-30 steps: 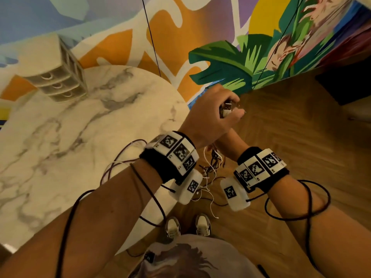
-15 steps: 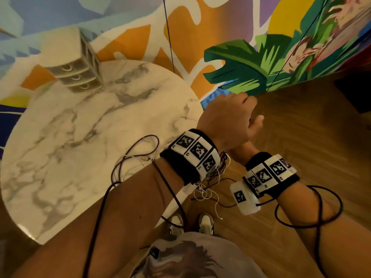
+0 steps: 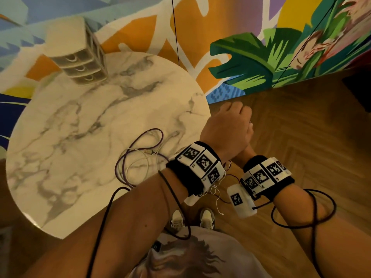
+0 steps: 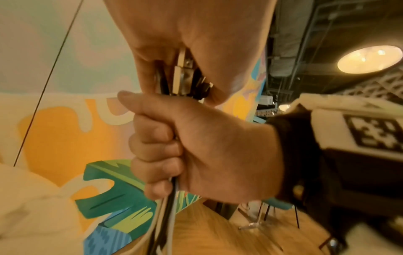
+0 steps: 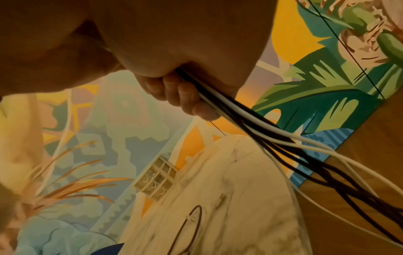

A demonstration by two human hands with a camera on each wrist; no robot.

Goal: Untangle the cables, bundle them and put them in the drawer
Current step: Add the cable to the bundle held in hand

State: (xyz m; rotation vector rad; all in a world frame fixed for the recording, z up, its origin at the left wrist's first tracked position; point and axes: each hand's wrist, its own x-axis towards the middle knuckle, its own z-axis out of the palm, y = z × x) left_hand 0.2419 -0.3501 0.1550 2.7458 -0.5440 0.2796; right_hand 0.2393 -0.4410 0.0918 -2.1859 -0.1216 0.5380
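My left hand [image 3: 226,127] sits over my right hand off the table's right edge. In the left wrist view my left hand [image 4: 196,34] pinches several plug ends [image 4: 185,75] of a cable bundle. Just below, my right hand [image 4: 207,151] grips the same bundle in a fist. The right wrist view shows my right hand [image 5: 185,96] curled round black and white cables [image 5: 250,124] that trail down and away. Loose purple and white cable loops [image 3: 140,157] lie on the marble table [image 3: 70,127]. A small white drawer unit [image 3: 80,63] stands at the table's far edge, drawers closed.
Thin cable strands [image 3: 215,191] dangle beneath my wrists over the wooden floor [image 3: 301,127]. Black leads [image 3: 313,213] loop round both forearms. A painted mural wall [image 3: 241,47] runs behind the table. My shoes [image 3: 206,217] stand by the table's near edge.
The plug that showed at my left fingertips is now hidden under the hand. Both hands stay together, and my view has shifted so more of the table and its cable loops show.
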